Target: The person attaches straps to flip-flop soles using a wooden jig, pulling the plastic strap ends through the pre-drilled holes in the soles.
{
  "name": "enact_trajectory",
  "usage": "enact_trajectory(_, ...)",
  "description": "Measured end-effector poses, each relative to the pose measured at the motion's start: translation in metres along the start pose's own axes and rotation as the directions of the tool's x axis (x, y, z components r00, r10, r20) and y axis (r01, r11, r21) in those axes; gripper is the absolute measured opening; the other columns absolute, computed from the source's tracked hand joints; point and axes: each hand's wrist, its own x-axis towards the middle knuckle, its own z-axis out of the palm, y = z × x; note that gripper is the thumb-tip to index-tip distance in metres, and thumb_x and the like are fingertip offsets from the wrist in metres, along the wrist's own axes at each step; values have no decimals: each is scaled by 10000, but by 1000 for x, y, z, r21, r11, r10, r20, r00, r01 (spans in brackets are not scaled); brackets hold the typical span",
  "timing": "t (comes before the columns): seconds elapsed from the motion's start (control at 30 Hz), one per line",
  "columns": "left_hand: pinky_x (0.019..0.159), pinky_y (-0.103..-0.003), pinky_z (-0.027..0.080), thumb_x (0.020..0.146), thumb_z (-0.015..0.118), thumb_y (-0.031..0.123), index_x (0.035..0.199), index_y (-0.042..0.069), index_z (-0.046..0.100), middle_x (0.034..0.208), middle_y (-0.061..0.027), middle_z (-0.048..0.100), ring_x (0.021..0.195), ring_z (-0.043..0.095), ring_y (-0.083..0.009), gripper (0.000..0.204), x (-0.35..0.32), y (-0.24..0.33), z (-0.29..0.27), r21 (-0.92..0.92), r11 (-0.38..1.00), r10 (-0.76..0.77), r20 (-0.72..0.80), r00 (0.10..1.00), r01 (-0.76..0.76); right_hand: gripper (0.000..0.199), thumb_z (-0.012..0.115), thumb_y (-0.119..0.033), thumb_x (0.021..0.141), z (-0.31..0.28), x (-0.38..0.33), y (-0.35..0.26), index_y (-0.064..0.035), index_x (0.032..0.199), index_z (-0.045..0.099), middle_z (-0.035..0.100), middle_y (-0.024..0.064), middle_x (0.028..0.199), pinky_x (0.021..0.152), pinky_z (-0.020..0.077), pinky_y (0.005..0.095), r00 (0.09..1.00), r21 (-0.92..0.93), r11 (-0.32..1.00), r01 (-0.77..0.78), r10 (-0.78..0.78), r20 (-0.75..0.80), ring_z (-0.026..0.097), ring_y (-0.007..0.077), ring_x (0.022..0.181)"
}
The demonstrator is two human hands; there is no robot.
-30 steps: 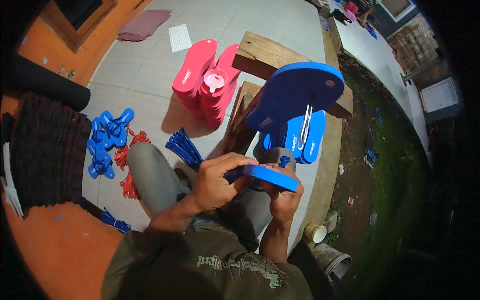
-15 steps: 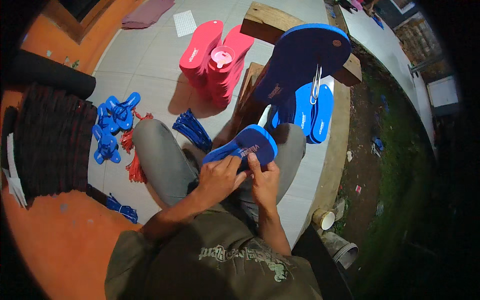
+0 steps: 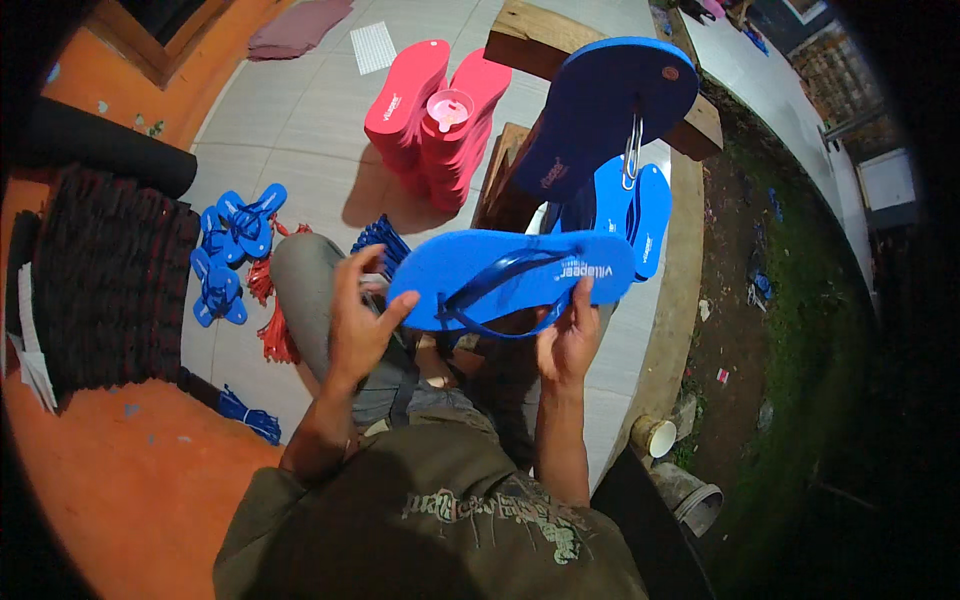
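Note:
A blue flip-flop (image 3: 440, 262) with a blue strap lies level in front of me, its top face up and its toe to the left. My right hand (image 3: 572, 338) grips the heel end, thumb on the top face and fingers underneath. Beside the toe end is my left hand (image 3: 360, 315), its fingers apart and its thumb at the rim. Just beyond, a dark blue sole (image 3: 600, 120) stands tilted on a wooden block (image 3: 535, 38), with a metal wire loop (image 3: 632, 152) hanging at it.
Pink soles (image 3: 405, 90) stand stacked with a small pink cup (image 3: 450, 108) on top. Blue soles (image 3: 652, 215) rest at right. Left lie finished blue flip-flops (image 3: 240, 222), red straps (image 3: 278, 335), blue straps (image 3: 248, 415) and a dark stack (image 3: 110, 285). A concrete edge (image 3: 665, 290) borders the soil.
The flip-flop has turned from underside to top face and swung level, showing its strap. My left hand has moved left and opened; my right hand has shifted right with the heel.

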Motion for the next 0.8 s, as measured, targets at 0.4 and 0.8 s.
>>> enact_trajectory(0.4, 730, -285, 443, 800, 616, 244, 982, -24, 569, 865, -86, 610, 783, 555, -146, 328, 52, -17, -85, 320, 927, -80, -343, 936, 196, 628, 616, -340, 753, -143, 31, 177, 23, 1191, 349, 513, 260, 1044, 721, 464, 474, 988, -929, -364, -62, 111, -109, 555, 418, 875)
enact_trajectory(0.8, 750, -412, 452, 766, 612, 288, 988, -31, 547, 963, -244, 581, 886, 573, -381, 395, 63, -209, 10, 705, 706, -261, 171, 950, 67, 219, 627, -54, 787, -27, -31, 77, -41, 947, 478, 505, 13, 764, 571, 412, 212, 999, -757, 652, 35, -27, 23, 482, 74, 662)
